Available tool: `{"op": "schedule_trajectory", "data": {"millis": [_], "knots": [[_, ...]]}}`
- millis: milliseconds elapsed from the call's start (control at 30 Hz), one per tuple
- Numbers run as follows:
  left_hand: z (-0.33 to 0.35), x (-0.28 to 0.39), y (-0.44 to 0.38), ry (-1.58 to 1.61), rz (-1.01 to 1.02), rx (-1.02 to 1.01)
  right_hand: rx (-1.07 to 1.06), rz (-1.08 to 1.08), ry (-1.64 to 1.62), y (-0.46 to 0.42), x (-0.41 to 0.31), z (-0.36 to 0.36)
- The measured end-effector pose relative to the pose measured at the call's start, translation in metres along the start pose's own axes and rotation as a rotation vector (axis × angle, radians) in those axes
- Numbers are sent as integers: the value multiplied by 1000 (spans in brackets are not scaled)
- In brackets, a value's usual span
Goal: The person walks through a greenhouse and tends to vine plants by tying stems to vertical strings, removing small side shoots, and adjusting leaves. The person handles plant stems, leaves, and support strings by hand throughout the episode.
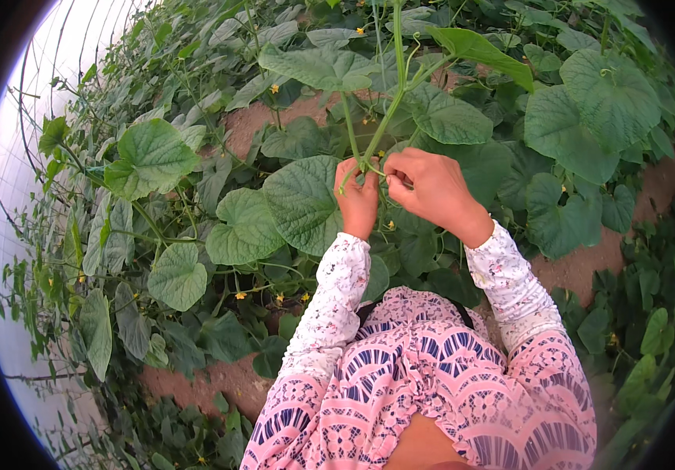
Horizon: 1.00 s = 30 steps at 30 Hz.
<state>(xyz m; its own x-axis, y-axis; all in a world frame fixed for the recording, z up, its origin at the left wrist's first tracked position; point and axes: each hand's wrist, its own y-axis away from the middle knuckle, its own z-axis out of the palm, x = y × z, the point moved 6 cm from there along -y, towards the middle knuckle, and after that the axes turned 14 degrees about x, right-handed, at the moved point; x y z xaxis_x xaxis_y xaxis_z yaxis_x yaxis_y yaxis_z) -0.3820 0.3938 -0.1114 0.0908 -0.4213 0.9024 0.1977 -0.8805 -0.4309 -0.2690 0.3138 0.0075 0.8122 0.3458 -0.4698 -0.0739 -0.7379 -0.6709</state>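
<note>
A thick green cucumber vine stem [385, 120] rises in front of me, with leaf stalks branching from it. My left hand [357, 202] grips the vine at a low node, thumb and fingers around it. A thin green shoot tip curls out over the left fingers. Close on the right, my right hand [434, 191] has its fingers curled, with thumb and forefinger pinched at a thin green side shoot [374, 170] from that node. The pinched end is hidden by the fingers. A broad cucumber leaf [305, 202] hangs just left of my left hand.
Dense cucumber plants with small yellow flowers [240, 295] surround me. A thin support string [380, 53] runs down beside the vine. Bare soil [578, 267] shows between rows. At the left stands a pale greenhouse wall [11, 194] with dark curved ribs.
</note>
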Motion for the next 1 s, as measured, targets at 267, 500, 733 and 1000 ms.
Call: {"op": "schedule_trajectory", "data": {"millis": [267,500,733,1000], "knots": [[7,12,7,452,-280,-74,279,-301,153,-3,-14,-6],[-4,-18,16,382,-467,-79,593,-63,-374,-30,-37,-67],[-2,-2,18,393,-421,-233,98,467,-599,-11,43,2],[-19,17,20,-98,-288,-386,173,535,-910,-23,41,27]]}}
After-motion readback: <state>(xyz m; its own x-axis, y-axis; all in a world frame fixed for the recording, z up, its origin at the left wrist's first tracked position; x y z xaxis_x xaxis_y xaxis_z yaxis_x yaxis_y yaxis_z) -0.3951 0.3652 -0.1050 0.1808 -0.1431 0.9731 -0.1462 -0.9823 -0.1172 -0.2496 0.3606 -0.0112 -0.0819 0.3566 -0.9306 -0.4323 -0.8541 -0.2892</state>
